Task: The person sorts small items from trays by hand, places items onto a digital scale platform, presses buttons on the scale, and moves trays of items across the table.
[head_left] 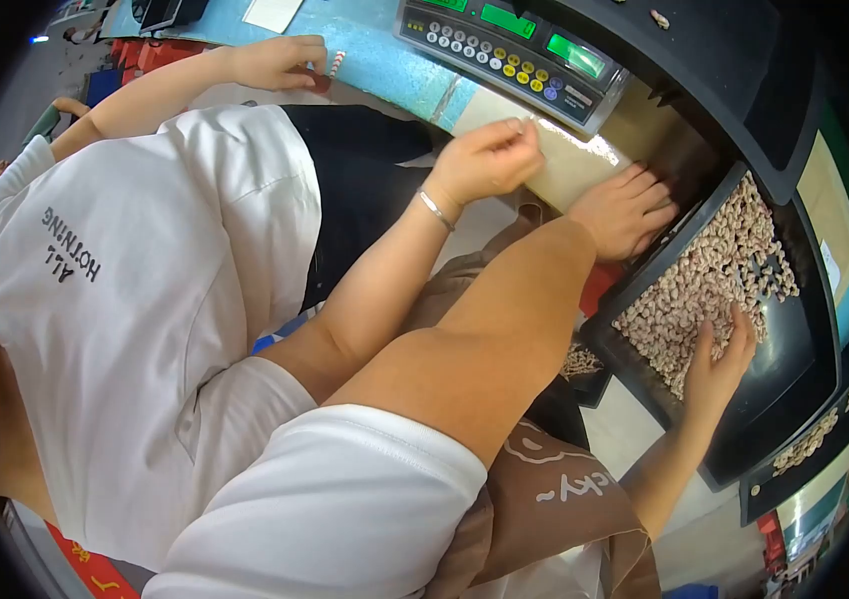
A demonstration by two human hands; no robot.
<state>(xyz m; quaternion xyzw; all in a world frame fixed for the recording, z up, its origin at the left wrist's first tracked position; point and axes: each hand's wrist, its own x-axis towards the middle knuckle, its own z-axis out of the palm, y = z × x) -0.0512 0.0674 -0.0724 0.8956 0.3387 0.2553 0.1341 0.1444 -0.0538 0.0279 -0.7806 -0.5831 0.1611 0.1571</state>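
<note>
My left hand (626, 212) lies palm down at the tabletop edge beside the black tray (794, 349), its fingers spread. Inside the tray, my right hand (722, 361) touches the heap of small pale, reddish-speckled beans or nuts (684, 290). Its thumb and fingers are apart; its palm side is partly hidden. The pile covers the tray's upper and left parts, with bare black bottom showing at the lower right. A digital scale (514, 50) with green displays stands beyond my left hand.
A co-worker in a white shirt (135, 270) is close on the left. One of their hands (489, 160) is curled near the scale; the other (280, 65) rests farther left. A black frame (704, 80) overhangs the upper right. Another tray (814, 449) holds a few pieces.
</note>
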